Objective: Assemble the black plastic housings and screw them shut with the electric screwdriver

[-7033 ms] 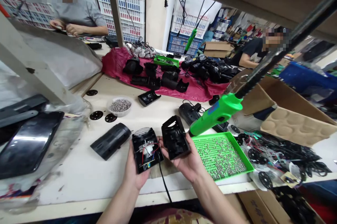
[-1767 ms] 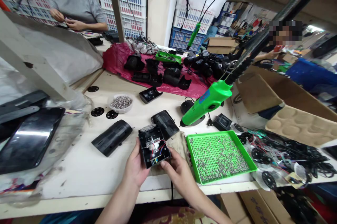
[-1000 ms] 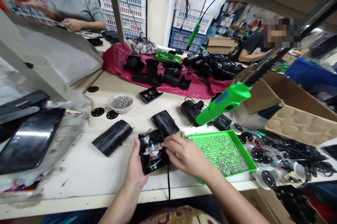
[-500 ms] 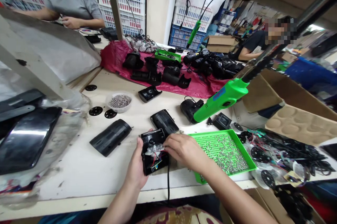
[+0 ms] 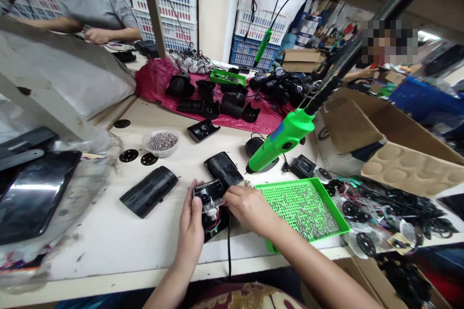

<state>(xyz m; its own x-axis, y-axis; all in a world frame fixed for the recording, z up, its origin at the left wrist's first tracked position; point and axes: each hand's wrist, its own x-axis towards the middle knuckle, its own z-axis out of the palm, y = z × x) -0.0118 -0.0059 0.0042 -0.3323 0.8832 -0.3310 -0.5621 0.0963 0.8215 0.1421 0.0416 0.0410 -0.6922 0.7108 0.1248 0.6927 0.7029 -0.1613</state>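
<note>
White worktop [image 5: 108,241] below; black housing [image 5: 208,192] in left hand [image 5: 192,224], beside right hand [image 5: 250,207].

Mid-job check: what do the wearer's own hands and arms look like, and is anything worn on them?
The left hand and right hand are bare: no gloves, rings or watch visible. The left forearm and right forearm show no sleeves within the frame. A gold-patterned dark red garment appears below.
</note>
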